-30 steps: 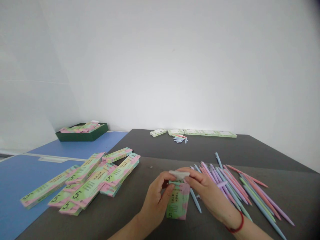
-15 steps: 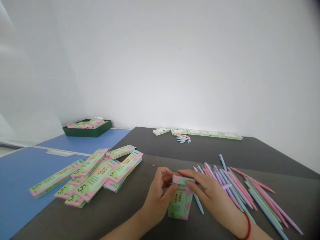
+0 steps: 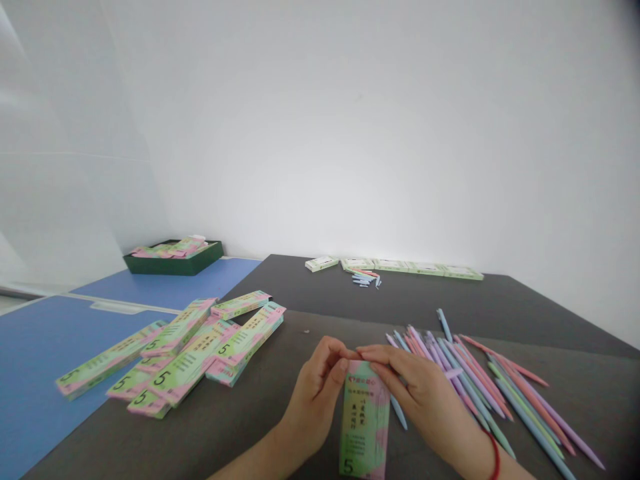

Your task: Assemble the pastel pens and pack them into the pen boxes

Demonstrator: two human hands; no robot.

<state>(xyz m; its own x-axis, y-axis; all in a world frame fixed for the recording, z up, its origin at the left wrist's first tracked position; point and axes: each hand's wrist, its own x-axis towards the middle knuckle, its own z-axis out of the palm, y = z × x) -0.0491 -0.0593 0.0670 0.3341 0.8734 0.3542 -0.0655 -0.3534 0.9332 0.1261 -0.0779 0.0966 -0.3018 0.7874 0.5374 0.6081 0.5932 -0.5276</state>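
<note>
Seen through the head camera, with the held box as the centre of the clock: I have both hands at the top end of a slim green-and-pink cardboard box (image 3: 363, 430), which stands out toward the lower edge of the view, printed face and large "5" showing. A second ago a white flap stood up at that end. Now the flap is out of sight and the top edge reads straight, so I judge that end closed or nearly so.

My left hand (image 3: 311, 397) is narrow, thumb and fingers pinching the top left corner. My right hand (image 3: 425, 393) is narrow too, its fingertips pressed along the top and right edge.

Toward nine to ten o'clock, a loose pile of matching boxes (image 3: 190, 360) lies across the dark surface (image 3: 450, 297). At ten, farther off, is a dark green tray (image 3: 165, 266) holding more pink-and-green packaging. Pastel pens (image 3: 483, 378) fan out at three, and a row of pale green-and-white boxes (image 3: 425, 268) sits far back near one.

My fingers cover the box's top corners, and its inside is hidden. Its lower end sits almost at the picture's edge. Some pens disappear behind my right hand, and the tray's contents are too small to count.
</note>
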